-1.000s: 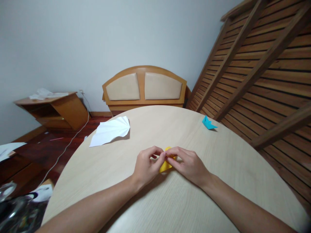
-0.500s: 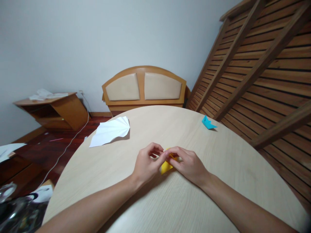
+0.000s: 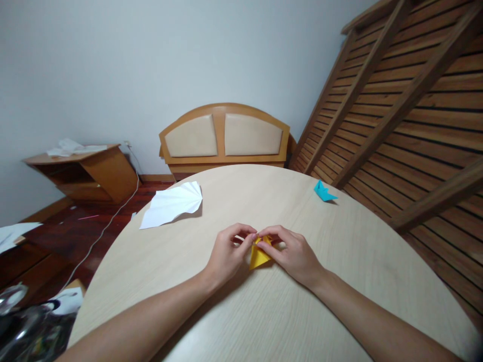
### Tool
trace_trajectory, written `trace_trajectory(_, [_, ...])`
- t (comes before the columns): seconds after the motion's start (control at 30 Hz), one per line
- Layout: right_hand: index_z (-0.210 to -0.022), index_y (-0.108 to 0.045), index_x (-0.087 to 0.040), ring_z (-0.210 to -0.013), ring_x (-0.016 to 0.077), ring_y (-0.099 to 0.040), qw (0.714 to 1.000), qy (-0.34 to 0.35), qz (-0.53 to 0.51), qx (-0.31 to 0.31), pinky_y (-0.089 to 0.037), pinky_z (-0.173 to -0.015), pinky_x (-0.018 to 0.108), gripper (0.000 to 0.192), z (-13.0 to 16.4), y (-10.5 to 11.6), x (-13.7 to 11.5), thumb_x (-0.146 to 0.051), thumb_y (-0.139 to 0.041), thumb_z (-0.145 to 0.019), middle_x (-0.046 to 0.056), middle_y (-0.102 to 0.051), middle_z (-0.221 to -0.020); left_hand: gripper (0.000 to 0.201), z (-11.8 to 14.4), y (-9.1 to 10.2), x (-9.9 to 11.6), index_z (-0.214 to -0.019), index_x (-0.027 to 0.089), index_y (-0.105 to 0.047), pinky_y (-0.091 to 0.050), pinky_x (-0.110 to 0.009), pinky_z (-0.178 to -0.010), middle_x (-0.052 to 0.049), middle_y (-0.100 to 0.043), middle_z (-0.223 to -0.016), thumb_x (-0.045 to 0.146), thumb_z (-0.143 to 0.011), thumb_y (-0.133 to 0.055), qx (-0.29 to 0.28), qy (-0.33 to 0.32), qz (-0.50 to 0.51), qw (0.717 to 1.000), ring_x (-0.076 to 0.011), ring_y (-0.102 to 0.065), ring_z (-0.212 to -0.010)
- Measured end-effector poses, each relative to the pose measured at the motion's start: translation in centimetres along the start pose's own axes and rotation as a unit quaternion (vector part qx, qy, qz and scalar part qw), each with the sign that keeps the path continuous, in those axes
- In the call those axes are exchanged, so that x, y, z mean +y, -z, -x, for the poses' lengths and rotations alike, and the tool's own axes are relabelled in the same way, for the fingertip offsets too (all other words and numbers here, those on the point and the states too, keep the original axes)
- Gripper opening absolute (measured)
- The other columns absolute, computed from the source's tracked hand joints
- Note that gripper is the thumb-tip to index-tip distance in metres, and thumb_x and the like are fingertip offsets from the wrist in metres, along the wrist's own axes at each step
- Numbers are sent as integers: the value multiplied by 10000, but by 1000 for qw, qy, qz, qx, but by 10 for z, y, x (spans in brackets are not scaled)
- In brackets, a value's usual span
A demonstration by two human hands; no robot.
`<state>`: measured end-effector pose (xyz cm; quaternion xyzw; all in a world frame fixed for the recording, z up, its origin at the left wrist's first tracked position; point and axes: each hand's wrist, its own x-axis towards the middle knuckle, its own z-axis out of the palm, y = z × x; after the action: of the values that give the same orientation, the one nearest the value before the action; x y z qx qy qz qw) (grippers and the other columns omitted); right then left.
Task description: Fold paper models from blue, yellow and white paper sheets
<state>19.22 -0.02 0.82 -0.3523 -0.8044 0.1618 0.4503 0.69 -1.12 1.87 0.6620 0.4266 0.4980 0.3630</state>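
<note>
Our left hand (image 3: 229, 251) and right hand (image 3: 296, 254): fingertips pinching the yellow folded paper (image 3: 259, 259) | we have it well in from the table's (image 3: 241, 322) far edge | we see creased white paper (image 3: 171, 205) near the far-left edge, blue folded paper (image 3: 323, 192) near the far-right

Lighting: you had soft, moderate room light, even across the pale wall (image 3: 234, 55), dimmer over the slatted panel (image 3: 411, 115) and lower-left clutter (image 3: 30, 322). Shadows: soft, along your left forearm (image 3: 151, 311), beside the white paper (image 3: 171, 203) and blue paper boat (image 3: 323, 191). Glare: faint sheen on your near tabletop (image 3: 234, 339). Quality: wide-angle stretching toward your edges; fold detail soft on the yellow paper (image 3: 259, 258); lower-right corner darkened.
</note>
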Motion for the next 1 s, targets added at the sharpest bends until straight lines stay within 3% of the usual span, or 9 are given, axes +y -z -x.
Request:
trace_trajectory(0.2, [-1018,-669,-235,-757,158,-728,1000,-6,-16,-2,-612,-713,273,102,0,0,0,-267,-676,-922,14,-753,-889,178,0,2,-3,-955,160,-688,-531,-268,-662,-58,-734,-881,313,-878,-638,1,6,-14,1000,-167,-677,-776])
trace_trajectory(0.37, [-1002,-671,-240,-748,155,-725,1000,18,-4,-2,-608,-726,277,79,1,0,2,-268,-669,-929,9,-754,-873,195,-3,2,-3,-822,153,-667,-498,-247,-608,-44,-704,-785,343,-856,-638,-9,37,4,999,-145,-626,-685])
trace_trajectory(0.63, [-985,-669,-231,-755,154,-728,1000,27,-4,-13,-596,-690,259,57,0,1,2,-259,-665,-936,10,-753,-878,143,1,2,0,-874,161,-649,-437,-225,-553,-7,-642,-716,284,-858,-578,-9,32,-47,998,-128,-572,-616])
trace_trajectory(1.0, [-1003,-648,-232,-787,173,-737,999,40,15,-3,-612,-710,285,84,-1,2,0,-265,-652,-927,28,-751,-892,208,1,-2,0,-806,154,-637,-441,-225,-543,-34,-672,-751,358,-850,-624,-17,58,15,998,-123,-567,-613])
